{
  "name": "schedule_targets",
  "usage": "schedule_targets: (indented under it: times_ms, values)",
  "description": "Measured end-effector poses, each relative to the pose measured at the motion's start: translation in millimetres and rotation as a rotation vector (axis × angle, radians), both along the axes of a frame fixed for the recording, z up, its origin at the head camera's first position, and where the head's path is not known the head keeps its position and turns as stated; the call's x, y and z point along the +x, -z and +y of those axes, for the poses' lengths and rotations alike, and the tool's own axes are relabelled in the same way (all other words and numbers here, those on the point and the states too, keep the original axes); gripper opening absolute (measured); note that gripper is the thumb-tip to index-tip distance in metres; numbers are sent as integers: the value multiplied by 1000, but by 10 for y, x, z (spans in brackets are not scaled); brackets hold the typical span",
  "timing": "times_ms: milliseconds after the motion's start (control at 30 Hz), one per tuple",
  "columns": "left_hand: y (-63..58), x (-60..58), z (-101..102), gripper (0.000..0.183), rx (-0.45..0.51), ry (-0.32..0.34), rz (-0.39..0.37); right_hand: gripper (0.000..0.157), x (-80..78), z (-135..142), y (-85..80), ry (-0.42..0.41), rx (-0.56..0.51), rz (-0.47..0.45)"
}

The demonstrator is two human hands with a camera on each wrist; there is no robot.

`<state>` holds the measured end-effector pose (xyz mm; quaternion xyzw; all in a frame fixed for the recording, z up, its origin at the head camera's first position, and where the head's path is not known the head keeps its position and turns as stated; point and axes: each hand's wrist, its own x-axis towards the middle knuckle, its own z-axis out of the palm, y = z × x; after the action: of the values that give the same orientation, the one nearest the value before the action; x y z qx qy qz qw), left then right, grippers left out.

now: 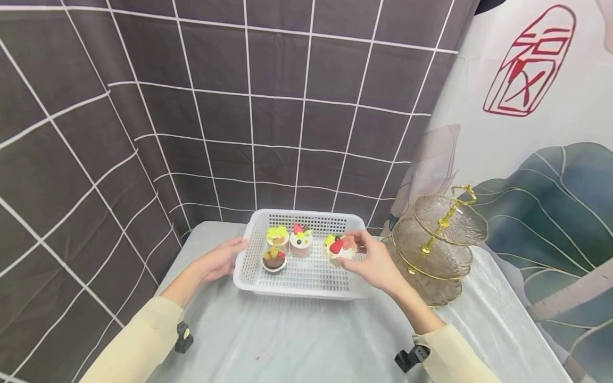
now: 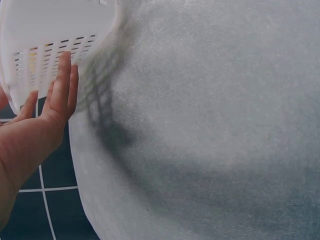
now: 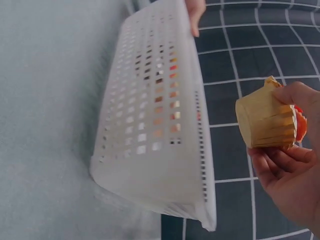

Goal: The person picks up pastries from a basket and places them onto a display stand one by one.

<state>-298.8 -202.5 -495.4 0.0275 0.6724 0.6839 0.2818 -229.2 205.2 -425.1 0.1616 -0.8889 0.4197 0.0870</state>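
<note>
My right hand (image 1: 375, 264) pinches a cupcake (image 1: 338, 246) topped with a strawberry and cream, thumb on one side and fingers on the other. Its pale yellow paper cup (image 3: 265, 117) shows from the side in the right wrist view, raised above the basket's rim. A white plastic basket (image 1: 306, 292) stands on the table below it. Inside sit several more cupcakes: one with yellow topping (image 1: 278, 235), one with white cream and a strawberry (image 1: 301, 243), and a chocolate one (image 1: 274, 260). At the basket's left wall, my left hand (image 1: 221, 259) rests with straight fingers (image 2: 62, 82).
To the right of the basket stands a three-tier glass stand (image 1: 433, 260) with gold rims and a gold handle. A pale grey cloth covers the table (image 1: 287, 340). Dark checked curtains (image 1: 278, 122) hang close behind and to the left.
</note>
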Motion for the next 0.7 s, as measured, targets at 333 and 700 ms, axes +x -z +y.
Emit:
schedule_targets:
  times_ms: [333, 700]
  values:
    - [7, -17, -14, 64, 11, -2, -2, 50, 243, 311, -332, 130, -2, 102]
    - [24, -34, -27, 66, 19, 27, -2, 48, 456, 806, -713, 334, -31, 189]
